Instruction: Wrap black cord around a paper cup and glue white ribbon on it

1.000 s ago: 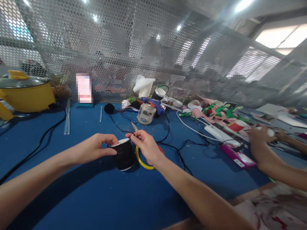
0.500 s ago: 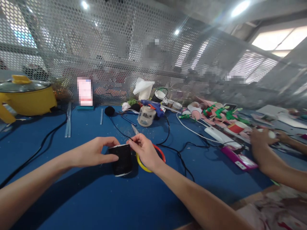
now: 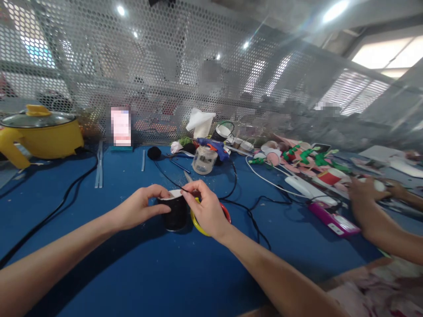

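A small black-covered cup point(image 3: 175, 215) with a white rim and white inside is in front of me. My left hand point(image 3: 148, 204) grips its left wall, fingers over the rim and thumb outside. At the rim's right side, my right hand point(image 3: 205, 204) pinches a black yarn strand point(image 3: 168, 177). That strand runs back to a ball of black yarn point(image 3: 154, 153) on the table. Partly covered by my right hand lie scissors point(image 3: 201, 228) with yellow and red handles, their blade tip pointing away from me.
Behind stand a clear plastic jar point(image 3: 204, 160) and a blue glue gun point(image 3: 216, 147). A yellow electric pot point(image 3: 49, 134) is at left, a lit phone point(image 3: 120, 127) near the mesh. At right are a purple box point(image 3: 334, 219), cables and a co-worker's hand point(image 3: 365, 198).
The cup has tipped more upright, so its white inside now shows. Both hands keep hold and have shifted slightly in view. The whole scene sits a little further right.
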`<state>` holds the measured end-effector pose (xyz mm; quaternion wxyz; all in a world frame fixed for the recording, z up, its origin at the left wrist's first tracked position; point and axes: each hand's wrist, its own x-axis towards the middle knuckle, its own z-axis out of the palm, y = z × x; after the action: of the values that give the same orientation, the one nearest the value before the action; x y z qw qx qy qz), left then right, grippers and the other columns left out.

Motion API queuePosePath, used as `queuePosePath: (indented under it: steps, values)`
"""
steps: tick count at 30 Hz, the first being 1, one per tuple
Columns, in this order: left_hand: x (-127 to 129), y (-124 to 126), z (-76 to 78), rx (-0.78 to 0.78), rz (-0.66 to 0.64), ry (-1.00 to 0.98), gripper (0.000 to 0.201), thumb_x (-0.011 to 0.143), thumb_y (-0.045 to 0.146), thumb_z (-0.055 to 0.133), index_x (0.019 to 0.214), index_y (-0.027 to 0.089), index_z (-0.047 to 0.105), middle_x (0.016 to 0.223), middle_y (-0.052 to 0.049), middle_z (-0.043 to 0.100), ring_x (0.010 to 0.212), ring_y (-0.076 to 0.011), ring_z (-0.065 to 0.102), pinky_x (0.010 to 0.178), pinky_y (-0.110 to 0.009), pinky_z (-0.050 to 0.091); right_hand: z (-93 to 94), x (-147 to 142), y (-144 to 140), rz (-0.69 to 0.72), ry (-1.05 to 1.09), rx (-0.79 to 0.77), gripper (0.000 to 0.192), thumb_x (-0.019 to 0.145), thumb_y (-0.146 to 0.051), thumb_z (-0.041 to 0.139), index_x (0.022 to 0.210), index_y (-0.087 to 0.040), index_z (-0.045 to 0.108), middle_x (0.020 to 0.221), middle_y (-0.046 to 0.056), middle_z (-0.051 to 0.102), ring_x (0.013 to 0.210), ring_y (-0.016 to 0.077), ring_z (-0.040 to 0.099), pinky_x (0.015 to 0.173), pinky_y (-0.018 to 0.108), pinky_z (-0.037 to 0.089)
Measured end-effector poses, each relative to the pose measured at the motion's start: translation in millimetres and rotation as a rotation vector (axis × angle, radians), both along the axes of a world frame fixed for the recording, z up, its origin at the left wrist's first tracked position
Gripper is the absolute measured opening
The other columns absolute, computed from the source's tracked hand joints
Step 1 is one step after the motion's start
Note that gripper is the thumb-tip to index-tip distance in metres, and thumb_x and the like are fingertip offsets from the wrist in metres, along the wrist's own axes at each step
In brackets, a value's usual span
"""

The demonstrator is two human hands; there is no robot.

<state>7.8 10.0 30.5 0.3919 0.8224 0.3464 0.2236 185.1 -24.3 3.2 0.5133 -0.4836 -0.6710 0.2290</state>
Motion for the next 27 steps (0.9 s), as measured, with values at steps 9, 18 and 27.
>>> queuePosePath:
  steps: [9,18,27]
  values:
    - [7,-10,10.6,-0.004,0.069,0.062,0.019,0.072,0.033,0.051,0.078,0.015,0.056,0.081,-0.003,0.062,0.075,-0.0163,0.054,0.072,-0.029,0.043,-0.3,-7,-6,0.006,-0.055,0.073,0.003,0.081,-0.021,0.047,0.079,-0.022,0.048,0.084,0.004,0.057,0.082,0.0176,0.055,0.074,0.035,0.044]
    - [12,-18,8.1,-0.036,0.188,-0.015,0.016,0.071,0.029,0.047,0.066,0.015,0.054,0.07,-0.002,0.06,0.067,-0.0154,0.053,0.064,-0.028,0.042,1.0,-12,-8,0.018,-0.08,0.096,0.005,0.081,-0.019,0.046,0.078,-0.022,0.048,0.082,0.004,0.057,0.082,0.0178,0.054,0.075,0.035,0.044]
    - [6,-10,3.0,-0.145,0.163,-0.067,0.018,0.071,0.032,0.047,0.063,0.016,0.049,0.067,-0.001,0.055,0.068,-0.0151,0.051,0.066,-0.028,0.041,0.4,-8,0,0.071,0.41,-0.237,0.012,0.07,-0.03,0.058,0.072,-0.02,0.052,0.086,0.004,0.061,0.078,0.0159,0.057,0.073,0.032,0.044]
